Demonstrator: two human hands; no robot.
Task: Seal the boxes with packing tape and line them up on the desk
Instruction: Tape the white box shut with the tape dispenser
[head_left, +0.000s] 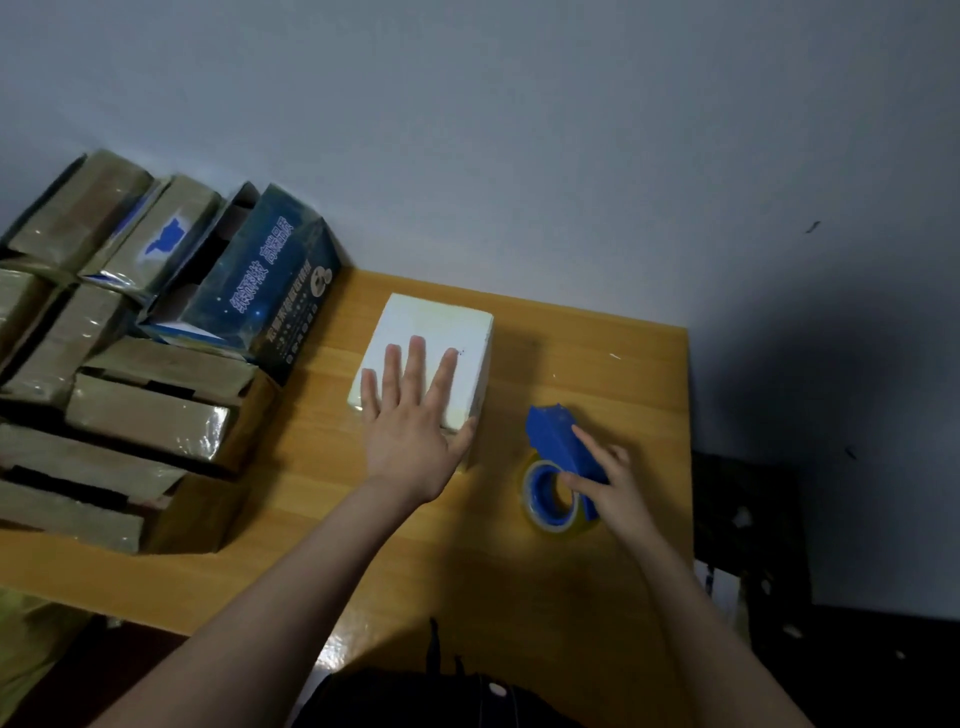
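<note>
The wooden worktop (613, 374) runs out just behind the white box (441, 327) at the grey wall, and its right edge lies well to the right of that box. Left of the white box, brown boxes (150, 415) with glossy tape on them are heaped together, filling that side up to the near edge. Between that heap and the white box, a dark blue printed carton (270, 291) stands tilted with its top flaps open, just beside the box's far left corner. The white box itself is plain, squarish and closed, with a faint yellowish tint along its far top and near corner. Bare wood lies to the right of the box and on its near side. There, right of the box, sits a blue tape dispenser (553, 457) with a clear roll. The left hand (410, 431) presses flat on the box, fingers (415, 364) straight and spread. The right hand (610, 480) grips the dispenser, forefinger laid along it.
</note>
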